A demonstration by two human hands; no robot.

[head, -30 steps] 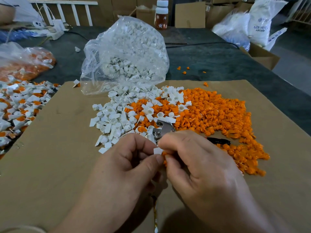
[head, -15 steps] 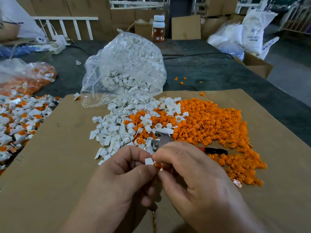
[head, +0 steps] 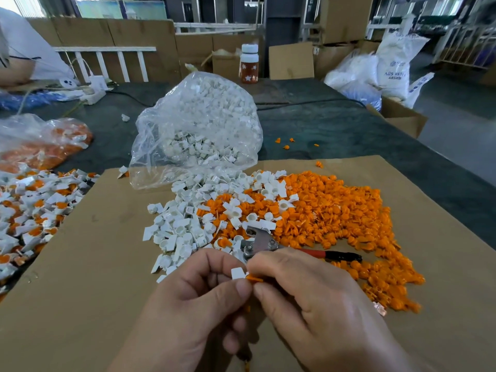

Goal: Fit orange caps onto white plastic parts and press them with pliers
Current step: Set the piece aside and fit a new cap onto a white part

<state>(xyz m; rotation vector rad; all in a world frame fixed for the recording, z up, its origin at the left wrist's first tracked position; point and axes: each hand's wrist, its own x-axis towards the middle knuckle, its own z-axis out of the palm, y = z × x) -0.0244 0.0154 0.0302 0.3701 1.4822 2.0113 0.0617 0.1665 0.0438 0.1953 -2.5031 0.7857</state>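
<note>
white part (head: 237,273) pinched in left hand (head: 193,304); right hand (head: 316,304) pinches orange cap (head: 254,278) against it.

The left grip (head: 193,304) and right grip (head: 316,304) are bare hands with short-cut thumbnails; both wrists show bare too.

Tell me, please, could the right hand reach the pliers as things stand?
Probably yes: the pliers lie uncovered just beyond the right hand, handle pointing right. But that hand pinches an orange cap now, so it must let go first.
</note>
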